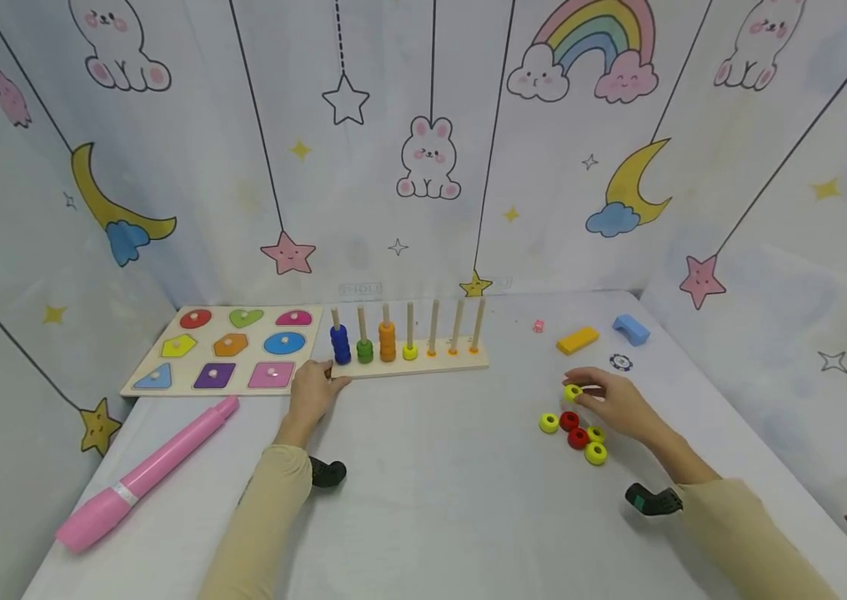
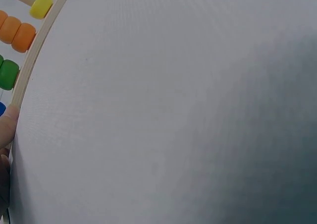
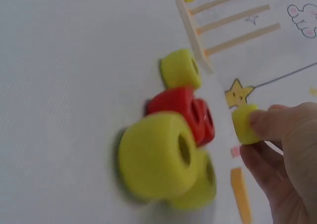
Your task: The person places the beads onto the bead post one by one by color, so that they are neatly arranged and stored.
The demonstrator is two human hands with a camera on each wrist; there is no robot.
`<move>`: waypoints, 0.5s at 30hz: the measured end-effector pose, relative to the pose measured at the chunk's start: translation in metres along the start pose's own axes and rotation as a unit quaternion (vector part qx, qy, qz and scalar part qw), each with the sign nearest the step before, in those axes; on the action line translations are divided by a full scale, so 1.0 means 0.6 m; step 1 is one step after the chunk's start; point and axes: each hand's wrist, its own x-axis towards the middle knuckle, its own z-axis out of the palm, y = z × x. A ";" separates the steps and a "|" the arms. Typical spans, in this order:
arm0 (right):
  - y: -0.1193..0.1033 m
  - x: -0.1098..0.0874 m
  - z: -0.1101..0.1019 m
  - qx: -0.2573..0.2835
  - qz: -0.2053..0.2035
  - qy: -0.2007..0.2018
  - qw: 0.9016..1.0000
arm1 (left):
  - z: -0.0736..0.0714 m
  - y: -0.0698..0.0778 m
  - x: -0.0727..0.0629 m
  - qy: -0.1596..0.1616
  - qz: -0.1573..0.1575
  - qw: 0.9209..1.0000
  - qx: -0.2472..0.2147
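Big yellow wooden ring (image 3: pixel 157 156) lying closest, among loose red and yellow rings.
Right hand (image 1: pixel 618 402) is pinching 1 small yellow ring (image 3: pixel 245 124) just above them; only the head view is showing the left hand (image 1: pixel 313 393) resting, fingers relaxed, against the wooden peg rack (image 1: pixel 416 365).

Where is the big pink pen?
In the head view, the pink pen lies on the table's left side, in front of the shape puzzle and left of the left hand.

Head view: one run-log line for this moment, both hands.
left hand: rests on peg rack base | right hand: pinches yellow ring | loose rings: yellow and red, on table
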 end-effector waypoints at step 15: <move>-0.179 0.206 0.081 0.073 -0.110 0.068 0.989 | 0.000 0.002 -0.004 0.003 -0.003 1.000 -0.008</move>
